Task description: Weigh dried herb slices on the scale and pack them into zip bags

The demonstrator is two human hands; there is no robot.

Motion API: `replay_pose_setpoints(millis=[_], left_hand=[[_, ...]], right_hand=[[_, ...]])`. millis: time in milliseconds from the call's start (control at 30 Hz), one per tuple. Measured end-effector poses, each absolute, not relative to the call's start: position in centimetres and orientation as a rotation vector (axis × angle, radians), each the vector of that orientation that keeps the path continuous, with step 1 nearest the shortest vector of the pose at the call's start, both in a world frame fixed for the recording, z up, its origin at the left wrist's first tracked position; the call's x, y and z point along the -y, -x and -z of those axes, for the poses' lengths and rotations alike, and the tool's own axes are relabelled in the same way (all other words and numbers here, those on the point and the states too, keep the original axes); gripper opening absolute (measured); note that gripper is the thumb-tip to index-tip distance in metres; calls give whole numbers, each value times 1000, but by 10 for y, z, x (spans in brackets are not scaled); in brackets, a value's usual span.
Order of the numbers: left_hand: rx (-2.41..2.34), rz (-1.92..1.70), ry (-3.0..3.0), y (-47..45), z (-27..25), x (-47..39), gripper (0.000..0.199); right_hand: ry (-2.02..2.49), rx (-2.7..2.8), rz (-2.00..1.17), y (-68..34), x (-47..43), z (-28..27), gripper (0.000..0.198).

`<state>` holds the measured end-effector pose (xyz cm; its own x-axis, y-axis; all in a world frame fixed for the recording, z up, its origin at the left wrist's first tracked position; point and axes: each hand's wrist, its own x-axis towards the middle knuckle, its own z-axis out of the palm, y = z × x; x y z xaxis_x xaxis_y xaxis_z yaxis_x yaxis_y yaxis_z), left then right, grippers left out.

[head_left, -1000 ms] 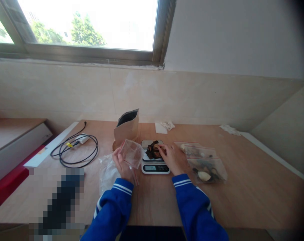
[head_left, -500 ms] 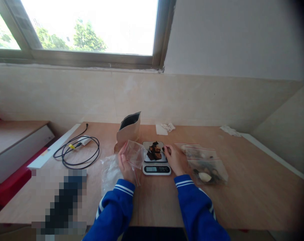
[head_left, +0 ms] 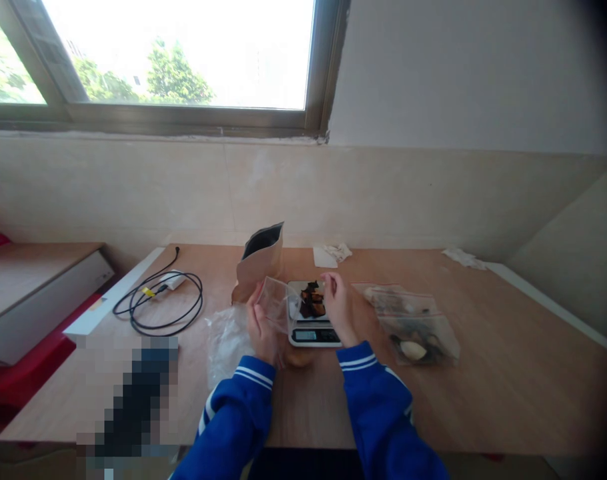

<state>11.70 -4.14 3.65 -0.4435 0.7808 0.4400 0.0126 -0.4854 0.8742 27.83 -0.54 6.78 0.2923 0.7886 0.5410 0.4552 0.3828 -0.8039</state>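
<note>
The left hand [head_left: 261, 327] holds one small clear zip bag [head_left: 275, 311] open just beside one white digital scale [head_left: 313, 327]; the right hand's grip [head_left: 337, 303] hovers loosely curled and empty, touching nothing, over the dark dried pieces [head_left: 312, 303] heaped on the scale. Judged from this, the weighed portion is about to be bagged, which calls for pinching pieces and carrying them left. To the right lie two filled clear bags [head_left: 413, 327]; behind the left hand stands one brown paper pouch [head_left: 258, 263] on the wooden tabletop [head_left: 483, 373].

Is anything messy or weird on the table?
A little. Crumpled white scraps lie by the wall behind the scale, another scrap sits far right, and the black cable is loosely tangled. Nothing looks spilled or broken.
</note>
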Motion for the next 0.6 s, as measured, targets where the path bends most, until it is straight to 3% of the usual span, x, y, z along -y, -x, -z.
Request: replay_pose_setpoints(millis=[200,400,600], left_hand=[[-1146,-1913,-1271,-120,-39,41,43],[-1252,-1911,-1232,-123,-48,41,40],[-1423,-1844,-1193,-115,-43,30,36]], right_hand=[[1067,1496,-636,-245,33,-92,36],[1054,1849,-446,-235,55,-114,32],[1100,1849,-680,-252,109,-81,23]])
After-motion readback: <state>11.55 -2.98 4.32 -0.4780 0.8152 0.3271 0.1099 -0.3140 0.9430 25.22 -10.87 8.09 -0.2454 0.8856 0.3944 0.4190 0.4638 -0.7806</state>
